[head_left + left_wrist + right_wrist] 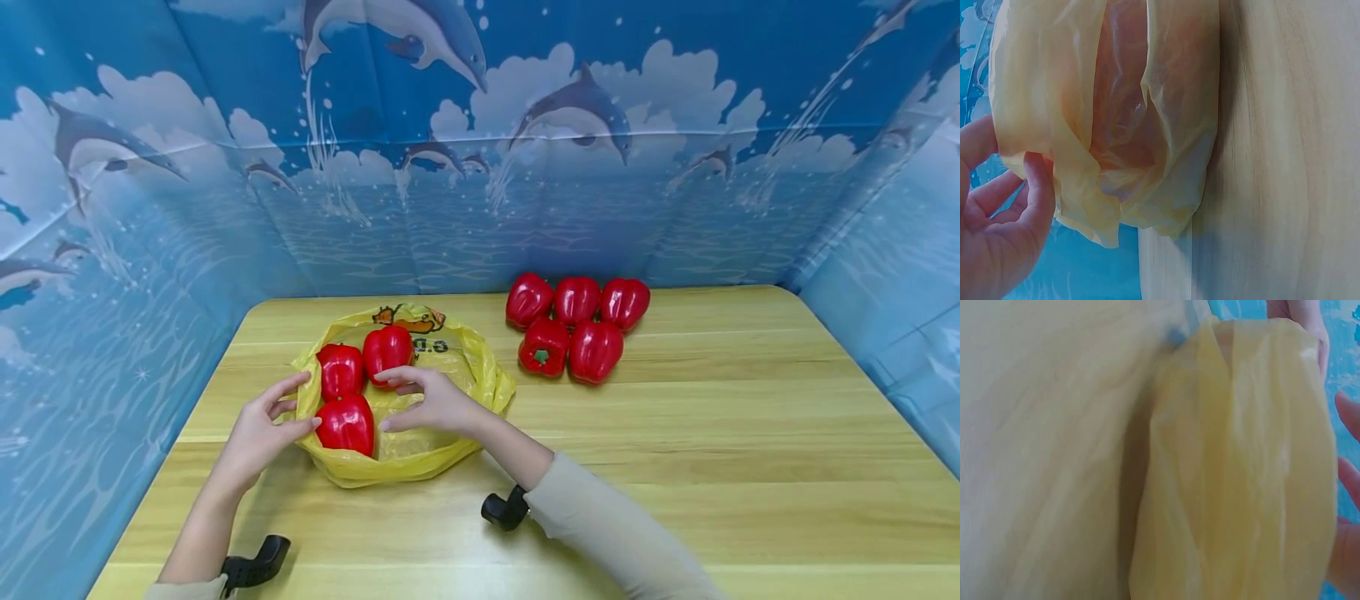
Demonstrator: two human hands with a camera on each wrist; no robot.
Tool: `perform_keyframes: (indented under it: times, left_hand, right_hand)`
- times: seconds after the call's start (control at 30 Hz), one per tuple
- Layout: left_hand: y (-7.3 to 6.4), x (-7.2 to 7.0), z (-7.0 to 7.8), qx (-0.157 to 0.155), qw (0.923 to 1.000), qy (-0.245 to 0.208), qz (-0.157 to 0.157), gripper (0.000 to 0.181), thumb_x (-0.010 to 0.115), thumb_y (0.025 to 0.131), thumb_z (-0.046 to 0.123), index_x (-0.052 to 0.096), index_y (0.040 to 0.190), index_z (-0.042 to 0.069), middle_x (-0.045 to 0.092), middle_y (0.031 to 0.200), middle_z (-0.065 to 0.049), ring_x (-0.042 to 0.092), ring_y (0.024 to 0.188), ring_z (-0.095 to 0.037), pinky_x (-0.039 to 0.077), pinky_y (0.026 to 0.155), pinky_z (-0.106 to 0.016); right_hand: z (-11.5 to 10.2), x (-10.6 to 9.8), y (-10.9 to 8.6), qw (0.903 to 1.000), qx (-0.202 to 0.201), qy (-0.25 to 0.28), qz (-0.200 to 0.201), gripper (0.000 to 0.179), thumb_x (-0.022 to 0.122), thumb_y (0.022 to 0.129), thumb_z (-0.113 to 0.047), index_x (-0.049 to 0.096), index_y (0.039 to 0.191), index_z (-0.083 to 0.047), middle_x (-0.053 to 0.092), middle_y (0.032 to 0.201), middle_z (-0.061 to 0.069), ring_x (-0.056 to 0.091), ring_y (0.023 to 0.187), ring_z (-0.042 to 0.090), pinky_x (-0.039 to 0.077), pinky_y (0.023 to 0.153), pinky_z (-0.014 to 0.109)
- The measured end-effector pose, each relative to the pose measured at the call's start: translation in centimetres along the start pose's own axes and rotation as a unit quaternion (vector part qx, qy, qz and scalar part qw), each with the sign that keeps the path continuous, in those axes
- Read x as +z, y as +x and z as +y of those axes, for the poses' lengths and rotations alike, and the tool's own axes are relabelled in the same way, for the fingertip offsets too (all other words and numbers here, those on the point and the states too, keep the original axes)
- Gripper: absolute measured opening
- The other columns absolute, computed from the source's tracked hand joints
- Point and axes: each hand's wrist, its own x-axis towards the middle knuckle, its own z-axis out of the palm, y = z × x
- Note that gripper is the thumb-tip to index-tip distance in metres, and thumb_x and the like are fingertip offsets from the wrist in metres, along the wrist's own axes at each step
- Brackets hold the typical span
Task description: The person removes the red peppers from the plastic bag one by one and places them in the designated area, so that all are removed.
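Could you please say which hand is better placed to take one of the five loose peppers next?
Probably the right hand: it is nearer the loose peppers and appears to grip nothing, while the left hand holds the edge of the bag.

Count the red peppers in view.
8. The yellow bag holds three: front pepper, back-left pepper, back-right pepper. Right of it on the table, three peppers sit behind two peppers. The bag may hide others.

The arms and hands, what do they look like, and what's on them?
The left hand and right hand wear no gloves. The left sleeve and right sleeve are plain beige. By each cuff sits a black, bent gadget. I can't see any cables.
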Motion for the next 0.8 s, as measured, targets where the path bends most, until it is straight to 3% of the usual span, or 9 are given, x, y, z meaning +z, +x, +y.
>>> perform_keyframes:
  times: [0.8]
  left_hand:
    - [-0.1,0.1,-0.1,0.005,1.0000,-0.005,-0.003,0.067,0.066,0.085,0.008,0.033,0.143,0.003,0.030,0.144,-0.021,0.039,0.120,-0.041,0.051,0.075,-0.022]
  right_hand:
    - [0.9,4.1,2.3,0.9980,0.016,-0.054,0.027,0.057,0.079,0.074,-0.013,0.058,0.126,-0.013,0.054,0.125,0.002,0.053,0.107,0.022,0.051,0.069,0.022]
